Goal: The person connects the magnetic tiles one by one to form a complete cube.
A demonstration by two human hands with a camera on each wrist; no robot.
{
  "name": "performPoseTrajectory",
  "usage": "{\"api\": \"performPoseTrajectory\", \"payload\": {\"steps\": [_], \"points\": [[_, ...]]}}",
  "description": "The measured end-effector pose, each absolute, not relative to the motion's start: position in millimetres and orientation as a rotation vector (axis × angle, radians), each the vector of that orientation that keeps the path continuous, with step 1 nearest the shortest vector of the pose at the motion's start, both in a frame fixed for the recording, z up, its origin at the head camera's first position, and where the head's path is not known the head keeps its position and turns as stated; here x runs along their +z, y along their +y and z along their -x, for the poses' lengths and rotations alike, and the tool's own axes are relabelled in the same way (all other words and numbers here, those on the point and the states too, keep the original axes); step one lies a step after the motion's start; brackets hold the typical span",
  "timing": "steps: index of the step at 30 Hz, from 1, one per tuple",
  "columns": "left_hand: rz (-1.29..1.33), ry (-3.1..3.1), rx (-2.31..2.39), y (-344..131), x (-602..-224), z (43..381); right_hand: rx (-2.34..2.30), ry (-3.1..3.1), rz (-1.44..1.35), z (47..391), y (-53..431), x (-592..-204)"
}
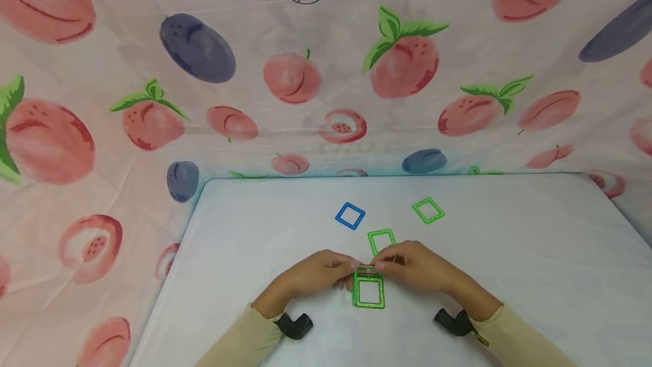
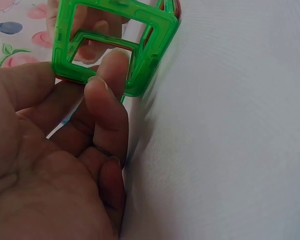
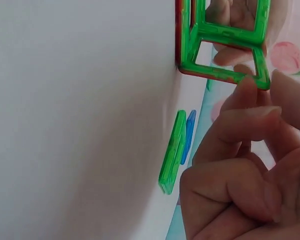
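Note:
Several green magnetic square tiles, some with red edges, stand joined at right angles as a small structure (image 1: pixel 370 304) on the table. My left hand (image 1: pixel 318 272) pinches its far left corner between thumb and fingers; in the left wrist view an upright green tile (image 2: pixel 162 50) meets the fingertips. From the other side, my right hand (image 1: pixel 420 265) has thumb and index finger at the far right corner, pinching a green tile (image 3: pixel 210 74) in the right wrist view. Hands partly hide the structure's far side. Just beyond the right fingers lies a loose green square tile (image 1: pixel 383 232), partly covered.
A blue square tile (image 1: pixel 350 216) lies flat farther back on the white table (image 1: pixel 244 231), and another green tile (image 1: pixel 428 210) lies back right. A fruit-patterned cloth (image 1: pixel 229 10) hangs behind the table. Black wrist mounts (image 1: pixel 295 326) sit at both cuffs.

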State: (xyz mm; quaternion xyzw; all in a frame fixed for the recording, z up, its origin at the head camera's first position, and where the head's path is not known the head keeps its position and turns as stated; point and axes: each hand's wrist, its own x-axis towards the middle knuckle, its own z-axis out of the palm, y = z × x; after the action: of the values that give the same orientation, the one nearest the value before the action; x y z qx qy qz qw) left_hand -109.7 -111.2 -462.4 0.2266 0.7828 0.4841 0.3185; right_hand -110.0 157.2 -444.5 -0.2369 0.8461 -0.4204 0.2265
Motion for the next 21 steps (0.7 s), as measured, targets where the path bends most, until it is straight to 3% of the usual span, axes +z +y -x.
{"api": "performPoseTrajectory", "payload": {"steps": [21], "points": [[-0.567,2.033,1.293,-111,-462,109,-0.843,2.645,0.463,132,161,-452]]}}
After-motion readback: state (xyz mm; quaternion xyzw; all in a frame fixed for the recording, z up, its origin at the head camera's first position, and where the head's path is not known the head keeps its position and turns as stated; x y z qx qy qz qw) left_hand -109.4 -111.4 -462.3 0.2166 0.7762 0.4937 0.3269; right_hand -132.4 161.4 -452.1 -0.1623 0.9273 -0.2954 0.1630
